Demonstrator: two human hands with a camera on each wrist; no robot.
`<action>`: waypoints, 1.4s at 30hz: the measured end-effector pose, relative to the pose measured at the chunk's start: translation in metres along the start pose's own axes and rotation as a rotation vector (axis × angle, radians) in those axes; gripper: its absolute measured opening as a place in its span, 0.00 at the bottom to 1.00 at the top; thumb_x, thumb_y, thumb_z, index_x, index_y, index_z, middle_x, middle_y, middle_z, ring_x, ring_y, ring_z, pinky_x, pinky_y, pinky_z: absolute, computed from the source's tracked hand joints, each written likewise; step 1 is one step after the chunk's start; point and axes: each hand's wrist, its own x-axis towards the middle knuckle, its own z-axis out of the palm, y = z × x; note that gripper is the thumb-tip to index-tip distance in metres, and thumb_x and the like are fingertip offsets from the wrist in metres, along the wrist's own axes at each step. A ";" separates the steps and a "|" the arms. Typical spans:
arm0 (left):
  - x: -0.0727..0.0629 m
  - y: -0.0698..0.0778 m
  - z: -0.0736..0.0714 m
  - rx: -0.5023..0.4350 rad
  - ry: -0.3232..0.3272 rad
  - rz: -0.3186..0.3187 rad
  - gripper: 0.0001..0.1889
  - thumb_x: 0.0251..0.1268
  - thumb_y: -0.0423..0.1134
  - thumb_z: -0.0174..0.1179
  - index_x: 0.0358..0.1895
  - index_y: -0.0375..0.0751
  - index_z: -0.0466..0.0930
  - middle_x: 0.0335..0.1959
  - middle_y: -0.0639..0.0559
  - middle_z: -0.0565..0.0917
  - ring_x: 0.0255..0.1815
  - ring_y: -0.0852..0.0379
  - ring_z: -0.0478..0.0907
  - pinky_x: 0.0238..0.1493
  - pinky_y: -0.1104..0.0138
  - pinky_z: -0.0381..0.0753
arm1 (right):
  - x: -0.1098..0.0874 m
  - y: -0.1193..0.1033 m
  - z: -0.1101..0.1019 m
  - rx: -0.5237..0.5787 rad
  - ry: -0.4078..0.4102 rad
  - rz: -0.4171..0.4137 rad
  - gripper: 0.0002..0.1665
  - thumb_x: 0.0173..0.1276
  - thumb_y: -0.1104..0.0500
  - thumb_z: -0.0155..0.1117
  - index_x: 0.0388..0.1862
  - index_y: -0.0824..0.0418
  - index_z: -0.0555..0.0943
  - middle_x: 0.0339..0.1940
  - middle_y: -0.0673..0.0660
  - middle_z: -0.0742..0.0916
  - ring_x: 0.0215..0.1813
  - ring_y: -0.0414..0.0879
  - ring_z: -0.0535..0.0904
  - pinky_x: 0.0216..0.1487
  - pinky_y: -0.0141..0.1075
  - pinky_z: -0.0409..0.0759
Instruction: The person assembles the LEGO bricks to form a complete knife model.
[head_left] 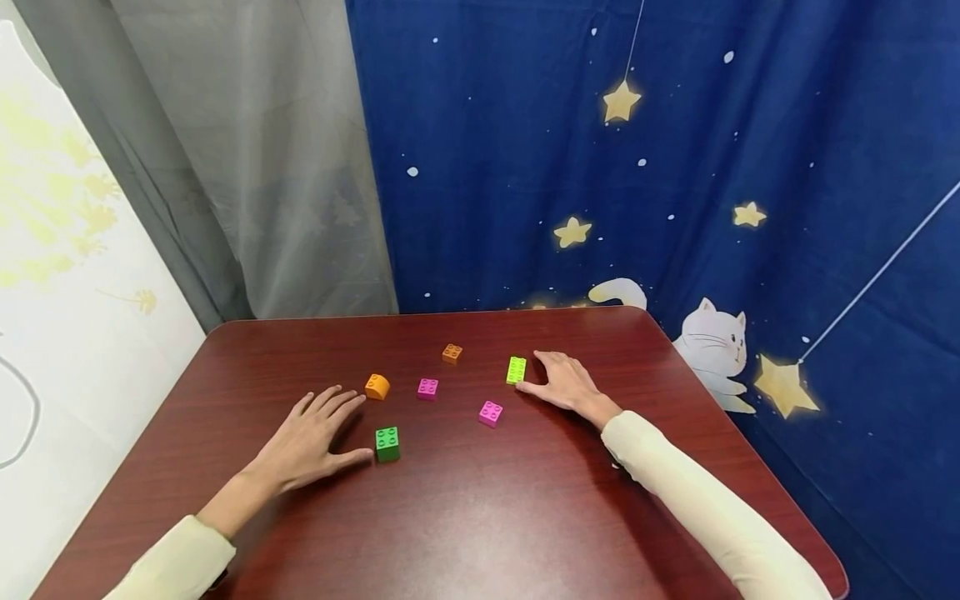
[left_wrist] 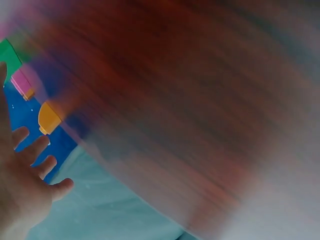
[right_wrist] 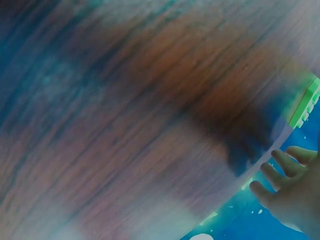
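The right hand (head_left: 564,383) lies flat, fingers straight, thumb touching the lime brick (head_left: 516,369); the left hand (head_left: 311,437), also flat, holds nothing beside the green brick (head_left: 387,443). The lime brick looks light, rigid and smooth-sided, best pinched across its long sides.

Both my wrist views smear the tabletop (left_wrist: 200,100); that green blur at the edge is perhaps the lime brick (right_wrist: 306,102).

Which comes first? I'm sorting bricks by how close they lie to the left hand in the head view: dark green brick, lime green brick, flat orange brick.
From the left hand:
1. Dark green brick, beside its thumb.
2. Flat orange brick, far middle of the table.
3. Lime green brick, by the right hand.
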 end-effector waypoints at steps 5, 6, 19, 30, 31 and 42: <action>0.003 0.006 0.001 -0.016 -0.009 0.016 0.48 0.59 0.75 0.64 0.73 0.42 0.74 0.69 0.44 0.78 0.75 0.37 0.66 0.71 0.35 0.61 | 0.003 -0.004 0.003 -0.006 0.004 -0.012 0.56 0.67 0.24 0.61 0.78 0.63 0.69 0.74 0.64 0.76 0.76 0.60 0.69 0.73 0.59 0.66; 0.003 0.008 0.002 -0.018 -0.013 0.019 0.48 0.59 0.75 0.63 0.73 0.42 0.75 0.69 0.44 0.78 0.75 0.37 0.66 0.71 0.35 0.61 | 0.003 -0.004 0.003 -0.010 0.004 -0.010 0.57 0.66 0.24 0.61 0.78 0.63 0.69 0.74 0.64 0.76 0.75 0.60 0.69 0.73 0.59 0.67; 0.007 0.022 0.008 -0.093 -0.021 0.059 0.43 0.55 0.72 0.70 0.66 0.43 0.81 0.62 0.48 0.83 0.71 0.40 0.73 0.70 0.39 0.64 | 0.011 -0.013 0.007 -0.010 0.015 0.011 0.56 0.65 0.24 0.62 0.78 0.61 0.70 0.72 0.63 0.77 0.72 0.59 0.71 0.71 0.56 0.69; 0.012 0.032 0.008 -0.155 -0.035 -0.002 0.34 0.53 0.70 0.72 0.56 0.51 0.87 0.52 0.59 0.87 0.64 0.47 0.78 0.65 0.44 0.71 | 0.019 -0.022 0.012 0.018 0.054 0.046 0.52 0.64 0.26 0.67 0.73 0.60 0.76 0.67 0.62 0.81 0.66 0.57 0.74 0.67 0.51 0.74; 0.013 0.032 0.008 -0.162 -0.031 -0.002 0.32 0.53 0.70 0.73 0.55 0.52 0.87 0.50 0.60 0.87 0.62 0.49 0.79 0.64 0.45 0.73 | 0.020 -0.023 0.012 0.023 0.057 0.046 0.51 0.64 0.26 0.68 0.73 0.60 0.76 0.67 0.62 0.81 0.66 0.57 0.74 0.67 0.51 0.74; 0.015 0.028 0.010 -0.272 -0.053 -0.046 0.26 0.54 0.64 0.76 0.50 0.52 0.88 0.47 0.60 0.86 0.50 0.59 0.81 0.53 0.54 0.82 | 0.020 -0.021 0.013 0.091 0.075 0.035 0.47 0.62 0.31 0.73 0.69 0.60 0.80 0.60 0.62 0.83 0.61 0.56 0.76 0.62 0.50 0.77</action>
